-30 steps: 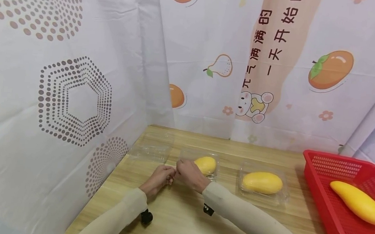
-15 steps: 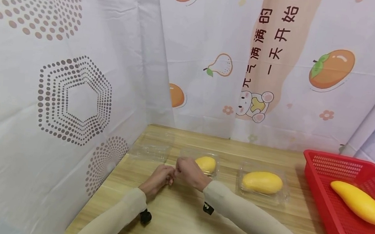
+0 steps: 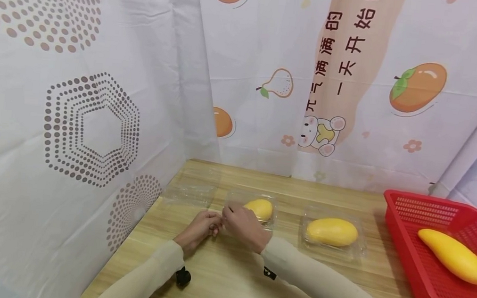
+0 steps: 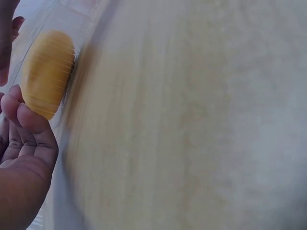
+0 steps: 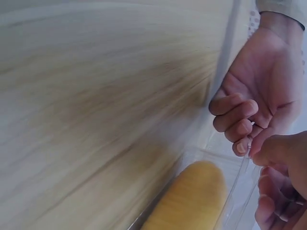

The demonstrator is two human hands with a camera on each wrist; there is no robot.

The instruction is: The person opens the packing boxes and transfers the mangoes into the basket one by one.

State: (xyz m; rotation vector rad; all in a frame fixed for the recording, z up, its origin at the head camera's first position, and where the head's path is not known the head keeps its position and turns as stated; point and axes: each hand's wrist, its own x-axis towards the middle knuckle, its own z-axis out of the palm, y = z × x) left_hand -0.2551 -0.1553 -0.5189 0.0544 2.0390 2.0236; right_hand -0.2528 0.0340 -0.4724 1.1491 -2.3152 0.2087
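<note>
At the back of the table a transparent plastic box [image 5: 232, 165] holds a yellow mango [image 3: 261, 209], which shows whole in the left wrist view. My left hand [image 3: 199, 228] is at the box's near left corner, thumb and forefinger pinching its thin edge and the other fingers curled. Right beside it, my right hand [image 3: 245, 225] pinches the same edge between thumb and fingers. The fingertips of both hands nearly meet there, as the right wrist view shows. From the head, my right hand covers part of the box and the mango's left end.
Another transparent box [image 3: 194, 193] stands to the left, its lid raised. To the right, a similar box [image 3: 362, 245] contains a second yellow mango [image 3: 332, 231]. A red basket [image 3: 405, 263] at the far right holds a longer yellow mango [image 3: 452, 257]. Printed curtains [image 3: 255, 155] border the table.
My right wrist has turned a little and dropped slightly toward me, its fingertips staying at the box edge. The left hand is nearly still. The head view has shifted slightly.
</note>
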